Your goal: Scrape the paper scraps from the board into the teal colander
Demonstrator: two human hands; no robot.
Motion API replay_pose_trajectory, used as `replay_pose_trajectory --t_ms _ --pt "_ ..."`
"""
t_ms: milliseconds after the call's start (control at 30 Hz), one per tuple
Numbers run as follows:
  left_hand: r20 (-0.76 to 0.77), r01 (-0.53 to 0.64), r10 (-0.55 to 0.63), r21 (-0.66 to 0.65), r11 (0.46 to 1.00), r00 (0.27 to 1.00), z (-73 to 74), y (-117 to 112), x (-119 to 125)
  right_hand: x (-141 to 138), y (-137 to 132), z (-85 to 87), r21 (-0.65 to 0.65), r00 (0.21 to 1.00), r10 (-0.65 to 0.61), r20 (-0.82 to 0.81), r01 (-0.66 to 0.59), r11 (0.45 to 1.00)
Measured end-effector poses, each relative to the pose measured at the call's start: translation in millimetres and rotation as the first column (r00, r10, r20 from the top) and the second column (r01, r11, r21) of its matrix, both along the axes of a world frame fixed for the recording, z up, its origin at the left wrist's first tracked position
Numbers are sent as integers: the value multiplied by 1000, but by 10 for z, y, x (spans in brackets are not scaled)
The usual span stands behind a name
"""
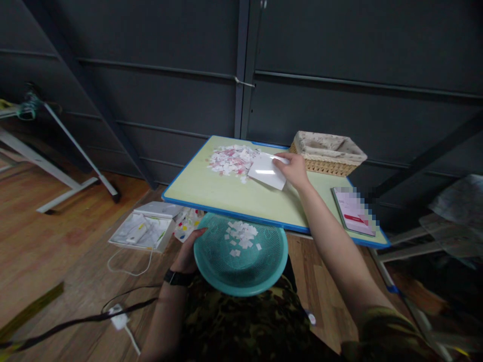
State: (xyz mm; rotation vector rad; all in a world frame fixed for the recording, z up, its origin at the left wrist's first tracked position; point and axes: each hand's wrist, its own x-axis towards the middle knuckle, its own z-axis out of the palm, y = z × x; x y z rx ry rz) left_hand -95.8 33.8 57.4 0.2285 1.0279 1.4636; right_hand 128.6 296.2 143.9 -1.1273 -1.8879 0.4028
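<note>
Left hand (187, 254) grips rim of teal basket bowl (241, 269), fingers curled on edge, bowl held just under near table (196, 188) edge. Few paper bits (241, 236) lie inside bowl. Right hand (294, 170) reaches over table, fingers closed on white card (267, 172) (card tilted, edge touching pile). Pile of paper scraps (232, 160) sits just left of card. Wicker basket (327, 152) at far right; booklet (352, 211) near right edge.

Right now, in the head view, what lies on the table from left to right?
Pile of paper scraps → white card → right hand → pink booklet. The wicker basket is left out: it stretches across behind both the hand and the booklet.
</note>
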Motion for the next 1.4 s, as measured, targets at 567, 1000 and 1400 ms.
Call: replay_pose_trajectory --t_ms 567,1000,1400 --pt "-40 0 0 3 1000 999 -11 -13 -9 266 58 158 -28 990 -75 123 79 996" --pt "-52 37 -37 -11 999 998 -10 -19 -19 112 -40 111 -27 995 48 93 -45 999" --pt "-44 19 -20 -24 1000 999 21 -9 -10 161 -11 109 -55 992 104 73 -100 993"
